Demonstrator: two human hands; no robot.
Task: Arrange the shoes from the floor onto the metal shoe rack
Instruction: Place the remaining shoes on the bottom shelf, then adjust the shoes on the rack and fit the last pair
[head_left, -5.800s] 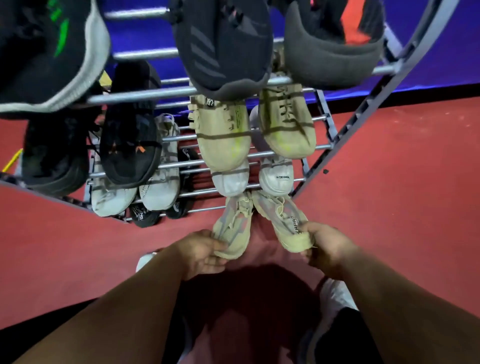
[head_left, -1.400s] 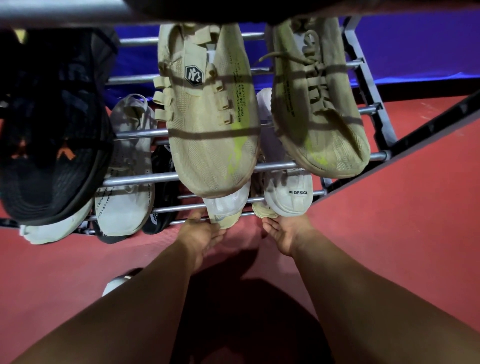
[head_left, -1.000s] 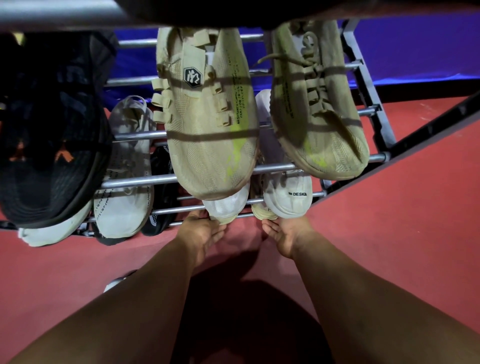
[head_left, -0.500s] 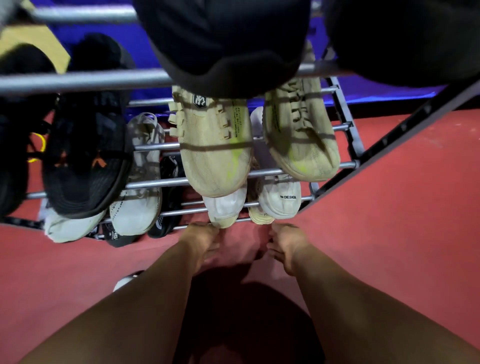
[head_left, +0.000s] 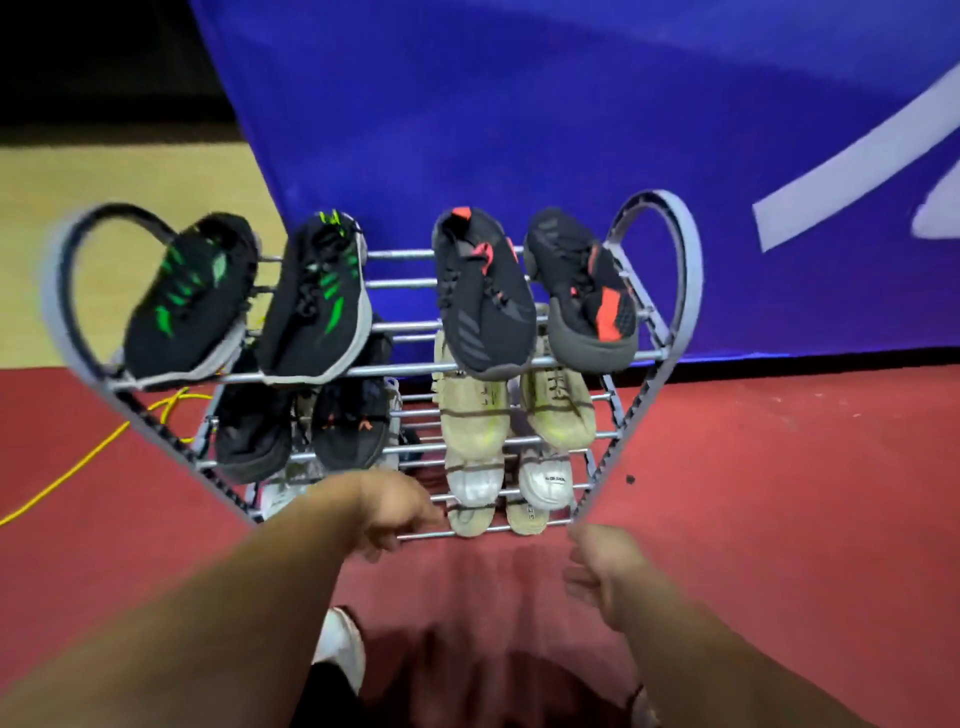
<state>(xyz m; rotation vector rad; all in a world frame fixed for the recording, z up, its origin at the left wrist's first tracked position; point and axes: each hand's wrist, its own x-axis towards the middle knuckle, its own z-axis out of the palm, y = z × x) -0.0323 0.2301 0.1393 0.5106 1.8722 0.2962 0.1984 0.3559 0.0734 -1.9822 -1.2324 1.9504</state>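
While a blue banner (head_left: 519, 130) hangs behind and red floor (head_left: 779, 493) spreads below, the metal shoe rack (head_left: 687, 270) stands with its tiers loaded, black knit trainers (head_left: 483, 312) tipped toe-down across the top bars and a beige pair (head_left: 470, 519) on the lowest rung. Such shoes look light and soft in the upper, stiff only at the sole, and are likely best taken at the heel. The left hand (head_left: 395, 512) and right hand (head_left: 597, 561) hover just before the rack, each grip loosely curled and empty.
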